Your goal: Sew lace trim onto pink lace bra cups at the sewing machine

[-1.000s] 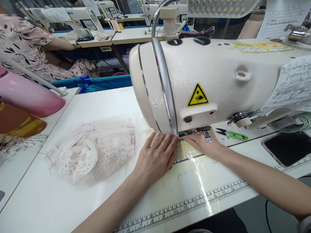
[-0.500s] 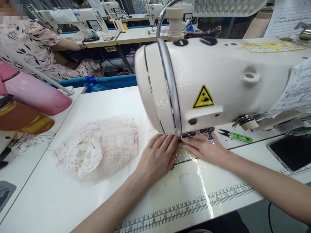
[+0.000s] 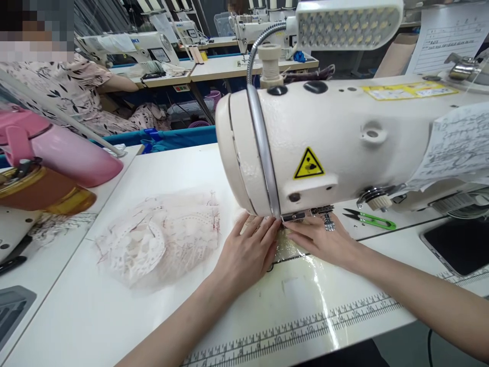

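My left hand (image 3: 248, 252) lies flat on the white table, fingers pressed on a small pale lace piece (image 3: 284, 243) under the head of the cream sewing machine (image 3: 344, 142). My right hand (image 3: 321, 238) rests flat on the same piece from the right, fingertips meeting the left ones just in front of the presser foot (image 3: 327, 220). The needle area is mostly hidden by the machine head. A heap of pale pink lace pieces (image 3: 160, 237) lies on the table to the left of my left hand.
Green thread snips (image 3: 369, 218) lie behind my right wrist. A dark phone (image 3: 458, 244) sits at the right. A pink flask (image 3: 64, 153) and amber bottle (image 3: 42, 191) lie at far left. A printed ruler (image 3: 305, 329) runs along the table's front edge. Another person sits back left.
Both hands stay flat on the small lace piece under the machine head, barely shifting. The view has tilted down and moved slightly, so the lamp head now shows at the top.
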`<state>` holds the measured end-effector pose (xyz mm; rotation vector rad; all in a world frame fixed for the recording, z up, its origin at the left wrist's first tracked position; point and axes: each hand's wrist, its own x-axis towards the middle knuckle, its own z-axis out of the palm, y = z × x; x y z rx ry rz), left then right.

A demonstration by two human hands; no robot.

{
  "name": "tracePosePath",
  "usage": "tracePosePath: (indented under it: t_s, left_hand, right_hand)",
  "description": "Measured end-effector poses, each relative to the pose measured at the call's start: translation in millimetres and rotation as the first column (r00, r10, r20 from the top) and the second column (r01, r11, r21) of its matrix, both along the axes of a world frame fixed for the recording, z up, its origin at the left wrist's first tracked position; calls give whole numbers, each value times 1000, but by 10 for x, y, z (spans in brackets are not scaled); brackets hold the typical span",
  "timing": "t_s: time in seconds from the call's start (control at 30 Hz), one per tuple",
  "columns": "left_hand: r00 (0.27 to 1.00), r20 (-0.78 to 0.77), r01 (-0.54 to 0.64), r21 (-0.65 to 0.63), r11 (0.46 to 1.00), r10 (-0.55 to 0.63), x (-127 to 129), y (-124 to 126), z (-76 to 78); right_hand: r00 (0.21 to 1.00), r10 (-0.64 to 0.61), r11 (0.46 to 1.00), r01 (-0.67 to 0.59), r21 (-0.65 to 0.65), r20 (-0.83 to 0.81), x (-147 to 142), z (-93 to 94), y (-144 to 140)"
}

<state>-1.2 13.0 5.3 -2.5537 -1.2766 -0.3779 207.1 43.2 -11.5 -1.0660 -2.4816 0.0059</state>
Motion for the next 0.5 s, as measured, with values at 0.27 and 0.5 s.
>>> tracePosePath:
  t_s: [0.27,0.5]
  left_hand:
    - [999,-28,-43,-38,998,42,11,-8,-1]
    - [998,-13,-69,-91,994,68,20,0,15]
  right_hand:
    - [999,6,1000,-6,-5,33,-5,15,19]
    - [998,-16,999,14,36,62,-24,-3,29]
